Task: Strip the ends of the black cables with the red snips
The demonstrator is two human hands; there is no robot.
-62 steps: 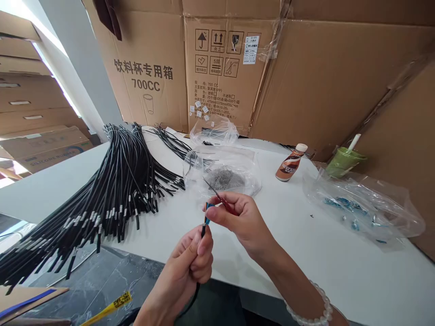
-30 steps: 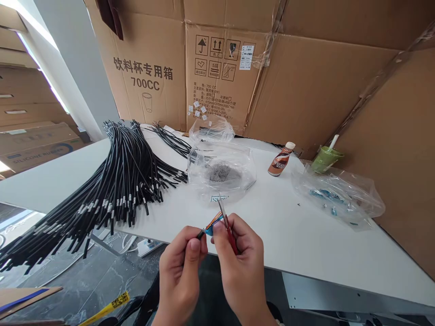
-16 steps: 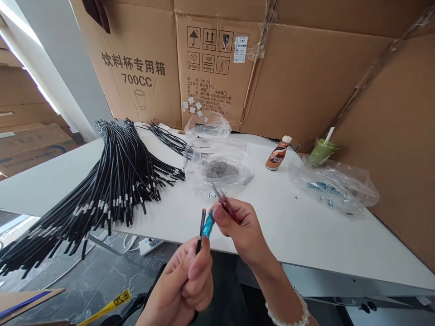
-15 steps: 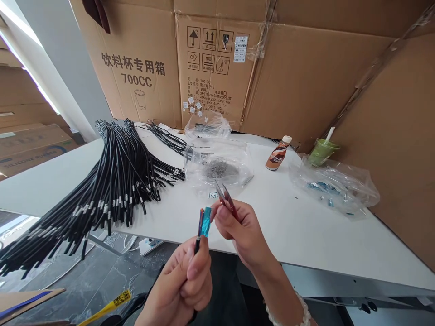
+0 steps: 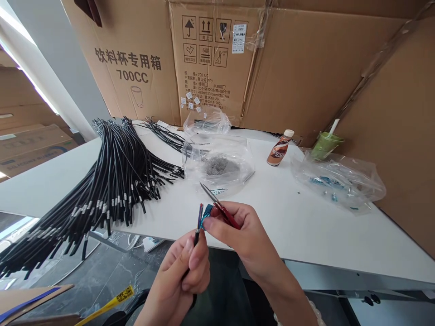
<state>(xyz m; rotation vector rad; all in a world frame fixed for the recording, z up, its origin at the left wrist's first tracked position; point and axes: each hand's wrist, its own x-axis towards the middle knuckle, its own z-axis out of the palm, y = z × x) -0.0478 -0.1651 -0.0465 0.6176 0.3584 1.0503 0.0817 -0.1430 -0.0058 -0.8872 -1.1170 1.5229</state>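
My left hand [image 5: 186, 267] is closed around a black cable [image 5: 196, 238], its stripped end pointing up. Thin coloured wires [image 5: 200, 213] stick out of the jacket, with a strip of shiny blue foil [image 5: 205, 216] beside them. My right hand [image 5: 241, 231] pinches this foil between thumb and fingers, close to the wires. In the same hand sits a pair of red-handled scissors [image 5: 217, 203], its pointed metal blades slanting up and left above the cable end. The fingers partly hide the scissors' handles.
A big bundle of black cables [image 5: 118, 172] lies at the left of the white table [image 5: 306, 226]. Clear plastic bags [image 5: 234, 154] lie behind my hands. A brown bottle [image 5: 280, 148], a green cup [image 5: 325, 146] and a bag with blue foil scraps [image 5: 353, 179] are at the right.
My right hand has moved left onto the foil, which is now bent right, away from the wires. The scissors have swung left and their blades look closer together.
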